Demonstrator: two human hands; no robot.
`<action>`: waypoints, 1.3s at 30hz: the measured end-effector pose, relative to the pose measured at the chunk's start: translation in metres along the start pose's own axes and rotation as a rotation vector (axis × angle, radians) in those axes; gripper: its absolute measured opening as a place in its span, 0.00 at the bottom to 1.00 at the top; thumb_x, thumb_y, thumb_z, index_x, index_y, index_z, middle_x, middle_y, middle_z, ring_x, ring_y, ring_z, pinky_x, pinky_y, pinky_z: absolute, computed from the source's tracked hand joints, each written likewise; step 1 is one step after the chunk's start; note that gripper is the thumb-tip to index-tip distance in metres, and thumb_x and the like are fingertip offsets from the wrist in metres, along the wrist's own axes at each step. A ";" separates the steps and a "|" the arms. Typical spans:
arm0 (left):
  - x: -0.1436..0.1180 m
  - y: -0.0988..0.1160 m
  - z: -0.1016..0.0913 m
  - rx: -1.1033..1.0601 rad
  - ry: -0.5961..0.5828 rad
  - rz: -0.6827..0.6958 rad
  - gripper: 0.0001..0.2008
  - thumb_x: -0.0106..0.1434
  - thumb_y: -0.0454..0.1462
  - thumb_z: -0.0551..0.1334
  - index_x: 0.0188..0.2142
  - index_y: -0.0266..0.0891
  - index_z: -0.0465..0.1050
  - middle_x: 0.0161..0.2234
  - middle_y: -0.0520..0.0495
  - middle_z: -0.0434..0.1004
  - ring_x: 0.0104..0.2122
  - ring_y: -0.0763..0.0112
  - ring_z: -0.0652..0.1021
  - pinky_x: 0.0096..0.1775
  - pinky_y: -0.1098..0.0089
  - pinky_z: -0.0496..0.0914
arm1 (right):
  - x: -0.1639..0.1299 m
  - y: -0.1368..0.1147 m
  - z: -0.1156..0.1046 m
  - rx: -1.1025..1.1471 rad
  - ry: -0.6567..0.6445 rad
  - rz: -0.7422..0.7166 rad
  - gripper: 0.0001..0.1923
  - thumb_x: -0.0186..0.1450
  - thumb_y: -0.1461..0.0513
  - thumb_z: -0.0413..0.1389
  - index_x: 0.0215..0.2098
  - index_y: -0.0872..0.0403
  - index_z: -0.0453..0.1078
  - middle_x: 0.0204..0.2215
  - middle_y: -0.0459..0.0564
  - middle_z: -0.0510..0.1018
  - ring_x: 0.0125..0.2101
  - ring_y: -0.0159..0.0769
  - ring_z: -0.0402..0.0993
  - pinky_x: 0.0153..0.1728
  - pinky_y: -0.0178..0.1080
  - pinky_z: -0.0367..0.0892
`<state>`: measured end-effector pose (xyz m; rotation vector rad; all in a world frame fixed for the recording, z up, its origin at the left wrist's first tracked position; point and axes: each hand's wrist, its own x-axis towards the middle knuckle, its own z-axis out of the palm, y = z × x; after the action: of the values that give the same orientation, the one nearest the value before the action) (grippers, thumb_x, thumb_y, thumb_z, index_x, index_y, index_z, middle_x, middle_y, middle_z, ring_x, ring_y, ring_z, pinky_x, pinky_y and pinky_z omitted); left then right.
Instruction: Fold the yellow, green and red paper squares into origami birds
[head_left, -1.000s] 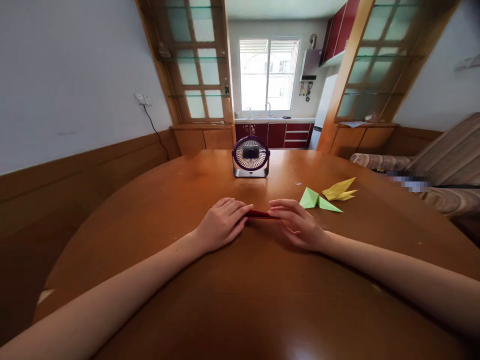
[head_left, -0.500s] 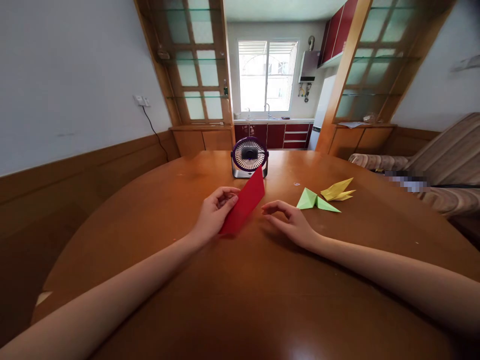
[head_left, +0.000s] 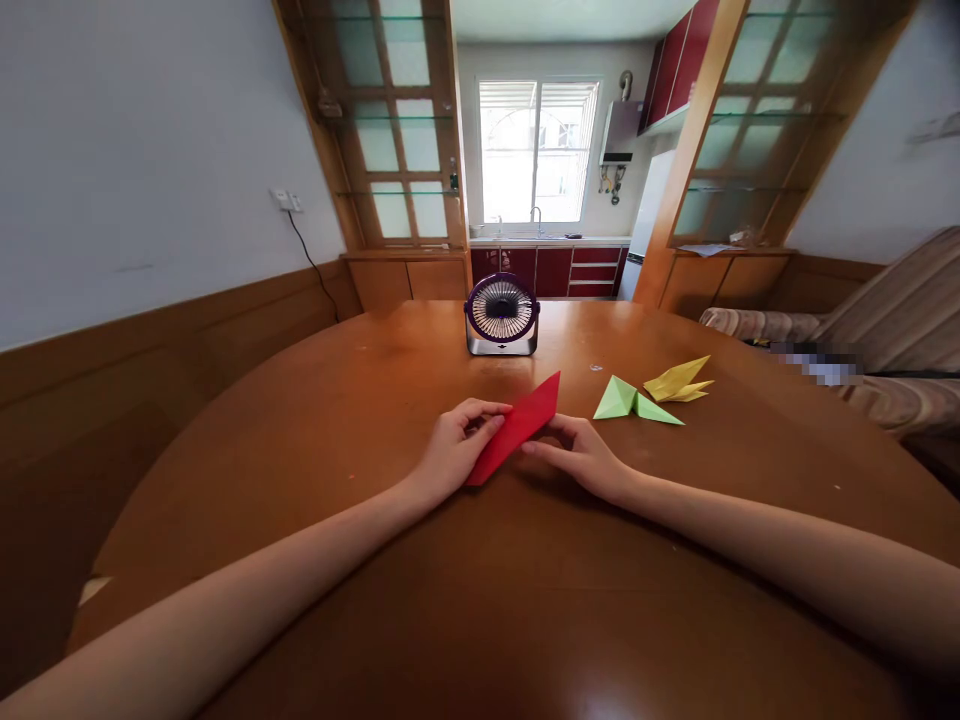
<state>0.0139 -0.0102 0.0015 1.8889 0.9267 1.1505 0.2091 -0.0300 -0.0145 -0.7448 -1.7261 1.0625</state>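
A folded piece of red paper [head_left: 517, 430] is held slanted just over the table, its upper tip pointing away and to the right. My left hand [head_left: 457, 445] pinches its left edge, thumb on top and fingers beneath. At the opposite edge is my right hand [head_left: 581, 455], its fingertips passing behind the paper and its thumb at the lower right edge. Right of that hand lies a light green paper fold [head_left: 619, 398] with two pointed parts. A yellow paper fold [head_left: 679, 382] with several points lies beyond it.
A small purple desk fan [head_left: 502, 310] stands upright behind the paper on the round-edged wooden table [head_left: 300, 420]. A striped sofa [head_left: 892, 310] is at the right. A black cable [head_left: 304, 250] hangs from a wall socket at the left.
My left hand has brought the red paper right and lower, tilting it flatter. My right hand, earlier apart from the paper, now meets its right edge.
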 end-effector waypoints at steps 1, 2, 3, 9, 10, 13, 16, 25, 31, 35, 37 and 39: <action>0.000 0.000 0.000 0.028 0.006 0.027 0.11 0.64 0.39 0.59 0.43 0.39 0.77 0.43 0.44 0.77 0.43 0.65 0.76 0.48 0.63 0.68 | 0.000 -0.001 0.000 0.012 -0.009 0.002 0.14 0.61 0.56 0.62 0.43 0.55 0.75 0.40 0.51 0.81 0.41 0.39 0.77 0.46 0.42 0.71; 0.000 -0.001 -0.001 0.054 0.012 0.051 0.11 0.65 0.39 0.59 0.42 0.40 0.77 0.42 0.45 0.76 0.43 0.66 0.76 0.47 0.64 0.69 | 0.000 -0.002 0.000 0.019 -0.012 0.003 0.15 0.61 0.56 0.62 0.43 0.55 0.75 0.41 0.51 0.81 0.41 0.39 0.77 0.46 0.42 0.71; 0.000 -0.001 -0.001 0.075 0.014 0.072 0.11 0.65 0.39 0.58 0.43 0.40 0.77 0.41 0.45 0.76 0.42 0.66 0.76 0.47 0.64 0.69 | 0.000 -0.002 0.000 0.022 -0.011 0.004 0.15 0.61 0.56 0.62 0.43 0.55 0.75 0.41 0.51 0.81 0.42 0.38 0.77 0.46 0.42 0.71; -0.005 0.001 -0.005 0.097 -0.096 0.146 0.18 0.65 0.44 0.61 0.52 0.42 0.73 0.46 0.43 0.72 0.45 0.64 0.75 0.49 0.60 0.69 | 0.000 -0.001 0.000 0.001 0.018 0.004 0.14 0.61 0.55 0.61 0.42 0.55 0.75 0.39 0.50 0.81 0.40 0.38 0.77 0.45 0.43 0.71; -0.006 0.002 -0.005 0.113 -0.116 0.168 0.21 0.63 0.44 0.63 0.54 0.43 0.71 0.48 0.43 0.71 0.47 0.63 0.74 0.51 0.59 0.68 | 0.000 -0.001 -0.001 -0.001 0.024 0.002 0.14 0.61 0.55 0.61 0.42 0.54 0.75 0.39 0.50 0.81 0.40 0.39 0.77 0.45 0.44 0.71; -0.008 0.004 -0.005 0.178 -0.149 0.221 0.28 0.60 0.41 0.66 0.59 0.44 0.66 0.52 0.42 0.68 0.52 0.60 0.71 0.55 0.56 0.65 | 0.001 0.000 -0.001 -0.015 0.042 -0.003 0.15 0.61 0.55 0.61 0.43 0.55 0.74 0.39 0.51 0.81 0.41 0.39 0.77 0.46 0.45 0.71; -0.007 0.002 -0.005 0.193 -0.152 0.224 0.28 0.61 0.39 0.65 0.60 0.44 0.65 0.52 0.42 0.68 0.53 0.60 0.71 0.56 0.54 0.64 | 0.001 0.000 -0.001 -0.027 0.050 -0.003 0.15 0.62 0.55 0.61 0.43 0.55 0.74 0.39 0.51 0.81 0.41 0.39 0.76 0.46 0.45 0.70; -0.001 -0.005 -0.005 0.142 -0.126 0.199 0.27 0.61 0.41 0.65 0.60 0.43 0.65 0.52 0.41 0.67 0.53 0.60 0.70 0.57 0.53 0.62 | 0.005 0.002 -0.002 -0.042 0.085 0.023 0.14 0.61 0.56 0.60 0.41 0.56 0.74 0.36 0.50 0.80 0.38 0.38 0.75 0.43 0.43 0.70; 0.007 -0.005 0.002 0.244 -0.029 0.292 0.27 0.63 0.40 0.63 0.61 0.44 0.63 0.53 0.42 0.65 0.54 0.60 0.69 0.57 0.54 0.62 | 0.016 -0.003 -0.004 0.068 0.150 0.083 0.11 0.57 0.59 0.61 0.37 0.56 0.75 0.34 0.48 0.80 0.35 0.36 0.74 0.42 0.40 0.68; 0.013 -0.007 0.006 0.381 0.070 0.440 0.29 0.65 0.38 0.61 0.64 0.45 0.57 0.54 0.41 0.62 0.56 0.60 0.66 0.58 0.55 0.62 | 0.026 -0.001 -0.002 0.145 0.148 0.084 0.07 0.57 0.61 0.58 0.33 0.56 0.75 0.31 0.47 0.80 0.34 0.35 0.73 0.41 0.39 0.67; 0.016 -0.011 0.008 0.418 0.105 0.489 0.30 0.65 0.37 0.60 0.65 0.46 0.55 0.55 0.41 0.61 0.56 0.59 0.65 0.58 0.54 0.62 | 0.030 0.001 -0.002 0.111 0.141 0.071 0.06 0.57 0.61 0.57 0.30 0.56 0.74 0.29 0.46 0.79 0.32 0.34 0.72 0.40 0.38 0.66; 0.019 -0.015 0.009 0.425 0.127 0.512 0.30 0.65 0.37 0.60 0.65 0.47 0.53 0.56 0.40 0.60 0.57 0.59 0.65 0.58 0.54 0.62 | 0.034 0.004 -0.004 0.050 0.140 0.052 0.07 0.57 0.61 0.55 0.28 0.56 0.74 0.27 0.46 0.78 0.31 0.34 0.71 0.38 0.38 0.66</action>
<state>0.0252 0.0116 -0.0066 2.5213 0.8227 1.4683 0.1999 0.0015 -0.0036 -0.8165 -1.5637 1.0599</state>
